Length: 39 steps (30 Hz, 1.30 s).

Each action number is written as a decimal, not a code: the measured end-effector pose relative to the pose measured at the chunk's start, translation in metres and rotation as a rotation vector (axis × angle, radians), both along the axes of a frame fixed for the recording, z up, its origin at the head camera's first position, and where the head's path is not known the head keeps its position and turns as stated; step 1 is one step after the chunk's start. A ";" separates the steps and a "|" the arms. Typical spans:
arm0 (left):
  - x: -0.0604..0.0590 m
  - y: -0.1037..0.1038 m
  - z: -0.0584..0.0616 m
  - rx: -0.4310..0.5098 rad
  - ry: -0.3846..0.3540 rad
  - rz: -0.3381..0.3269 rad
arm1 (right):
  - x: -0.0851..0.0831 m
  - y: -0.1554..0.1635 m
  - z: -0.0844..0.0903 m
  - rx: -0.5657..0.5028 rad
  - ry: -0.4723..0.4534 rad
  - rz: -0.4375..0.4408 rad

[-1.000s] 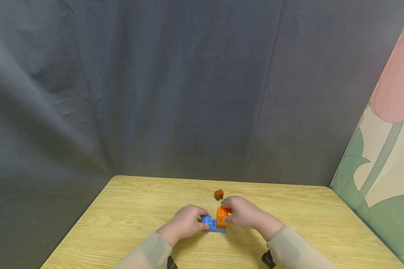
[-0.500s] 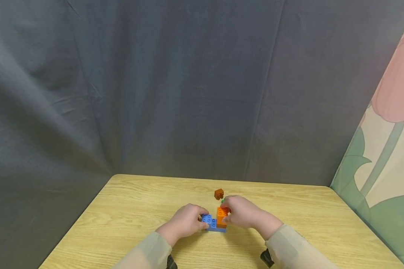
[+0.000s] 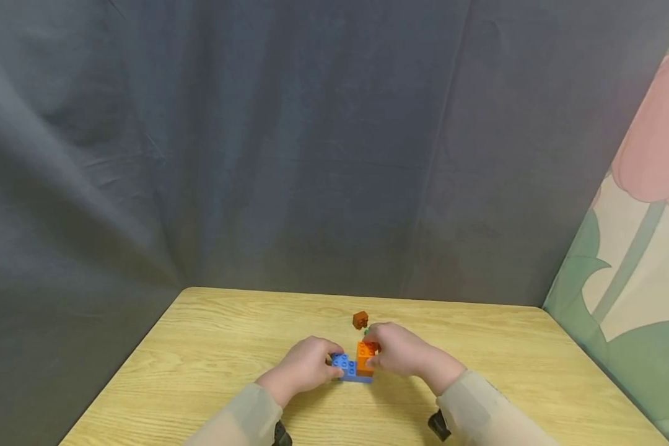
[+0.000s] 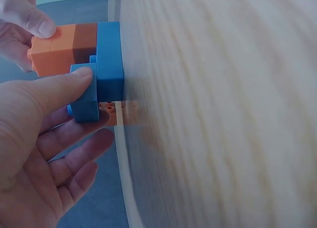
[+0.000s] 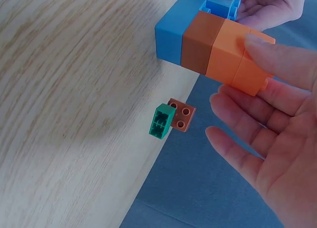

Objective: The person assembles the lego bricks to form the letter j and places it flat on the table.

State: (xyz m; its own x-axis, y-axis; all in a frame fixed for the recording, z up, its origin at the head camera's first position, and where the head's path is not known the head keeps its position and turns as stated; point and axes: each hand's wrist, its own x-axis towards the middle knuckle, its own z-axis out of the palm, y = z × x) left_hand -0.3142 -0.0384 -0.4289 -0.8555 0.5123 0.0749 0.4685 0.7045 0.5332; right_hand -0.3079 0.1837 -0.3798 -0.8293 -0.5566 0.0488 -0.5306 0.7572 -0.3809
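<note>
Two hands at mid-tabletop (image 3: 212, 347), left hand (image 3: 303, 367) pinching one small blue brick (image 3: 342, 363) on the stack, right hand (image 3: 404, 353) gripped on its orange brick (image 3: 365, 353), one brown brick (image 3: 360, 319) and one green brick (image 5: 160, 121) lying apart behind, bare wood left along every edge.

Lighting was even and soft, with only faint shadows under the hands (image 3: 357, 362) on the bench (image 3: 212, 347). The left wrist view showed the bench grain blurred; the head view was sharp but dim at its edges.

The block stack (image 3: 355, 365) sits on the tabletop (image 3: 201, 347) between the left hand (image 3: 303, 367) and right hand (image 3: 401, 353); two loose blocks (image 3: 360, 320) lie just beyond the right hand.
</note>
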 end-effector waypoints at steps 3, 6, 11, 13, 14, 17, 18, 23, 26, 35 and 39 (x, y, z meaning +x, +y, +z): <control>0.000 -0.001 0.001 -0.002 0.004 0.003 | -0.001 -0.001 0.000 -0.001 -0.006 -0.005; 0.000 -0.001 0.001 0.003 0.006 0.000 | 0.000 -0.001 0.000 -0.011 -0.013 -0.013; 0.000 0.000 0.002 0.008 0.003 -0.011 | 0.003 0.000 0.001 -0.029 -0.014 -0.015; 0.001 0.000 0.003 0.002 0.008 -0.010 | 0.004 0.000 0.000 -0.025 -0.003 -0.016; 0.001 0.000 0.003 -0.002 0.010 -0.008 | 0.003 0.000 0.000 -0.022 0.006 -0.015; 0.001 0.000 0.003 -0.004 0.014 -0.005 | 0.003 0.000 0.000 -0.011 0.022 -0.018; 0.000 0.000 0.003 -0.005 0.015 -0.006 | 0.003 0.000 -0.001 -0.010 0.025 -0.019; -0.001 -0.001 0.000 -0.011 0.015 -0.005 | 0.002 -0.001 -0.002 -0.027 0.022 -0.012; -0.002 -0.001 -0.001 -0.019 0.014 -0.001 | 0.000 0.001 -0.002 -0.050 0.003 0.000; -0.004 0.000 -0.002 -0.026 0.029 -0.002 | -0.004 0.013 0.001 -0.212 -0.109 -0.016; -0.004 0.000 -0.003 -0.026 0.029 0.007 | -0.009 0.015 -0.005 -0.225 -0.059 -0.061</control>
State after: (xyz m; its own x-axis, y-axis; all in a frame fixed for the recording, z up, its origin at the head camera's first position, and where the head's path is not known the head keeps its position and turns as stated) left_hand -0.3181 -0.0384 -0.4321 -0.8569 0.5083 0.0863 0.4784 0.7215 0.5006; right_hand -0.3167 0.1989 -0.3845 -0.8661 -0.4862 0.1165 -0.4584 0.6793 -0.5731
